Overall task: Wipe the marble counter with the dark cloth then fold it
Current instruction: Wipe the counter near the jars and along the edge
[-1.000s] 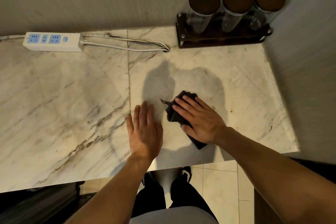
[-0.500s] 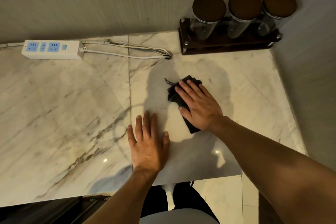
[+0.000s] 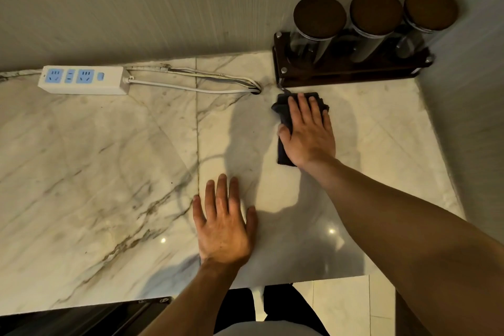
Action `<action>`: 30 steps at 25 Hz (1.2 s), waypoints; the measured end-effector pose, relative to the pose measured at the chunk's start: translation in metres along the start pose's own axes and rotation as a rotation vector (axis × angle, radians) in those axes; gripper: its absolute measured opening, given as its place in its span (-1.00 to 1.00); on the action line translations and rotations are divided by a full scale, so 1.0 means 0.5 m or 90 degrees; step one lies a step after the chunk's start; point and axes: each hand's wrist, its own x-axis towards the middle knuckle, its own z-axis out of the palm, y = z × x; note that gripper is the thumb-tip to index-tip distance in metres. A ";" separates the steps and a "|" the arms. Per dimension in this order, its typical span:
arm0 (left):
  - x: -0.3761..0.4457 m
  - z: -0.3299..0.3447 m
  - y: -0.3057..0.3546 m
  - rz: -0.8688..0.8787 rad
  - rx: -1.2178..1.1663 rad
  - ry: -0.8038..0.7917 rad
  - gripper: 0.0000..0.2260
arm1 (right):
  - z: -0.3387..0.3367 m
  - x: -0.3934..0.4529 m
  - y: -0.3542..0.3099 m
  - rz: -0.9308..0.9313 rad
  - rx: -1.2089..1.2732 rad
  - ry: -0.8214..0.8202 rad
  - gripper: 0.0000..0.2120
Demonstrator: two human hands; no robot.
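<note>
The right hand (image 3: 308, 131) has been pushing the cloth (image 3: 283, 117) away from the front edge of the counter (image 3: 109, 172) toward the back; it is now lying just in front of the jar rack (image 3: 346, 73), near the back right corner, where a moment ago it was sitting mid-counter. The hand is pressing flat on the cloth with fingers spread apart, palm down, not pinching it. The cloth is bunched into a narrow dark strip, its long axis running front to back, the far end pointing at the rack's left corner and the near end peeking out by the wrist. The left hand (image 3: 223, 226) is staying planted flat on the marble near the front edge, fingers splayed and holding nothing, beside the seam. A power strip (image 3: 81, 80) is lying along the back edge at the left, its cables (image 3: 196, 82) trailing toward a hole beside the rack
</note>
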 end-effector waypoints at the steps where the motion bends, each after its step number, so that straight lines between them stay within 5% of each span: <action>1: 0.000 -0.001 0.000 0.001 0.001 0.001 -0.40 | 0.001 0.003 -0.003 0.026 0.007 0.009 -0.40; 11: 0.000 0.002 0.003 -0.011 0.003 0.001 -0.40 | 0.012 -0.023 -0.025 0.221 0.083 0.049 -0.39; 30: -0.007 0.005 -0.003 -0.004 -0.007 0.006 -0.40 | 0.058 -0.270 -0.015 0.231 0.074 0.046 -0.37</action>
